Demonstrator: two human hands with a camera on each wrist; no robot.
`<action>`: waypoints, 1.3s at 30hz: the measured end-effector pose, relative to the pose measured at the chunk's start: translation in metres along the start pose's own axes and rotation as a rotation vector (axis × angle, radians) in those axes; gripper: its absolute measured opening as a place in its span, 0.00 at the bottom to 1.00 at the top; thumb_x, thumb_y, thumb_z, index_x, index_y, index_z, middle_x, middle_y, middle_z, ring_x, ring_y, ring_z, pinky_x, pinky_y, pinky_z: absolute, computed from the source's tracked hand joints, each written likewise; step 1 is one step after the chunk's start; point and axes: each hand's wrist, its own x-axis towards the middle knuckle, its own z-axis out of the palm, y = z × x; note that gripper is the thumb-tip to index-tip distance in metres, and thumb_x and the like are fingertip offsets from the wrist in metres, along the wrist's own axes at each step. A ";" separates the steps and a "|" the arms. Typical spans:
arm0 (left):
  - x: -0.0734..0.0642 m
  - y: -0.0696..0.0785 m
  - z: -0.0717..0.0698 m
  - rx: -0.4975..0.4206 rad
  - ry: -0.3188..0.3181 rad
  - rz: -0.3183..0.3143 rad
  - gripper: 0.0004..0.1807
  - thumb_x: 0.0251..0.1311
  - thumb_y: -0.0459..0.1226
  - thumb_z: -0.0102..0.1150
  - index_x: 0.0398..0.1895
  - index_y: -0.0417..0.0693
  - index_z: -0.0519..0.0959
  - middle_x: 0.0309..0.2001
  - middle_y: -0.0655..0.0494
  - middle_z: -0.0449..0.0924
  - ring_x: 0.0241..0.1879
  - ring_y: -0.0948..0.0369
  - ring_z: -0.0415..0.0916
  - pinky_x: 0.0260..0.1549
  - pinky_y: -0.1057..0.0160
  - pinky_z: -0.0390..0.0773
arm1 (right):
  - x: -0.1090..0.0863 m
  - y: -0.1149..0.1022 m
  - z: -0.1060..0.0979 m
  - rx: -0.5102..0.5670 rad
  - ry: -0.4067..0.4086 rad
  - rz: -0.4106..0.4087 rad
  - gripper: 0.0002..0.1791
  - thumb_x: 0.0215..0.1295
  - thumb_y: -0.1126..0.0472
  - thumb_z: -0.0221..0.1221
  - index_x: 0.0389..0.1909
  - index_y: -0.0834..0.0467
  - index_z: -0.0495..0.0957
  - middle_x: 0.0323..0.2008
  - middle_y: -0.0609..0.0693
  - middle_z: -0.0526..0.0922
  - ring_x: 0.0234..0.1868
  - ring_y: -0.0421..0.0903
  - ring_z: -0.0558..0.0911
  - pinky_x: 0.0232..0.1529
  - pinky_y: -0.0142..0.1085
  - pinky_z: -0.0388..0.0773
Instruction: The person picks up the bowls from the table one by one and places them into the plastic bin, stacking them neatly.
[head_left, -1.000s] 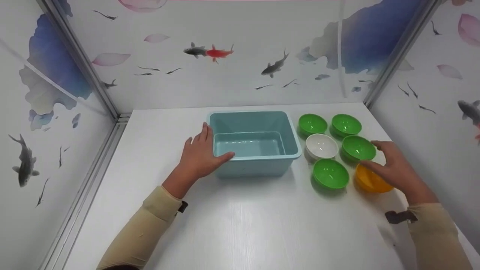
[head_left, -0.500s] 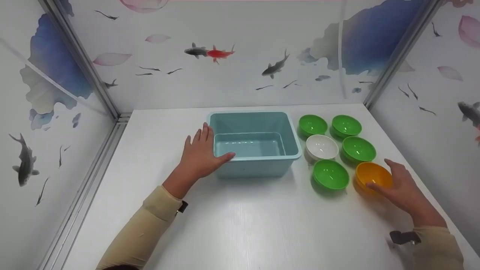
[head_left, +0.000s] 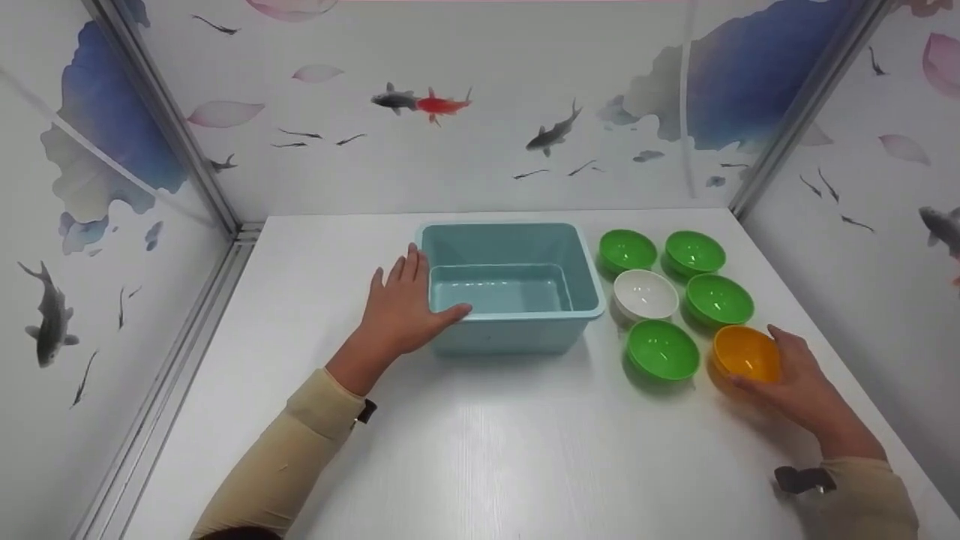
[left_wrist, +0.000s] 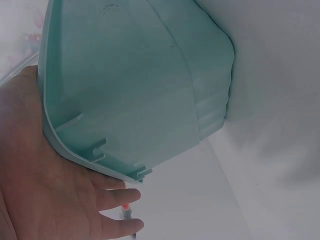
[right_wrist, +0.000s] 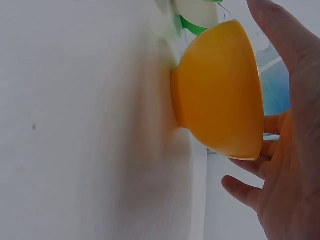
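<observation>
My left hand (head_left: 397, 311) rests against the left front corner of a light blue plastic tub (head_left: 517, 330), its fingers along the left side and its thumb over the front rim. In the left wrist view the palm (left_wrist: 45, 175) lies along the tub's rim (left_wrist: 55, 137). At the right, my right hand (head_left: 806, 390) is spread around the right side of an orange bowl (head_left: 742, 352), thumb at its near rim, fingers at the far right. The right wrist view has the orange bowl (right_wrist: 220, 95) upright on its foot, fingers (right_wrist: 242, 192) extended beside the rim.
A white bowl (head_left: 645, 295) and several green bowls, among them a near one (head_left: 663, 351) and one behind the orange bowl (head_left: 718, 300), stand right of the tub. Patterned panels (head_left: 465, 165) enclose the white table (head_left: 487, 465) at the back and sides.
My right hand has drawn back from over the green and orange bowls, then moved slightly left against the orange bowl. The left hand and the tub have stayed put.
</observation>
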 end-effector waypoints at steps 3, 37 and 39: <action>0.000 0.000 0.000 -0.005 0.004 0.009 0.72 0.66 0.81 0.45 0.90 0.34 0.42 0.91 0.38 0.39 0.88 0.41 0.45 0.83 0.32 0.41 | 0.000 0.001 0.002 0.017 -0.019 0.017 0.71 0.70 0.37 0.73 0.88 0.70 0.34 0.80 0.81 0.48 0.74 0.80 0.60 0.68 0.81 0.61; 0.000 0.000 0.000 0.006 0.006 0.014 0.71 0.67 0.81 0.45 0.90 0.34 0.43 0.90 0.37 0.40 0.87 0.42 0.49 0.82 0.31 0.43 | 0.004 0.007 0.010 0.088 0.065 -0.006 0.66 0.68 0.39 0.76 0.86 0.71 0.47 0.74 0.77 0.57 0.70 0.76 0.65 0.66 0.78 0.64; -0.001 0.000 0.000 0.003 0.008 0.015 0.70 0.67 0.80 0.46 0.90 0.33 0.43 0.90 0.37 0.40 0.87 0.42 0.49 0.82 0.31 0.43 | 0.005 0.006 0.009 0.063 0.075 -0.015 0.65 0.68 0.38 0.75 0.86 0.71 0.47 0.74 0.76 0.58 0.69 0.75 0.66 0.65 0.78 0.65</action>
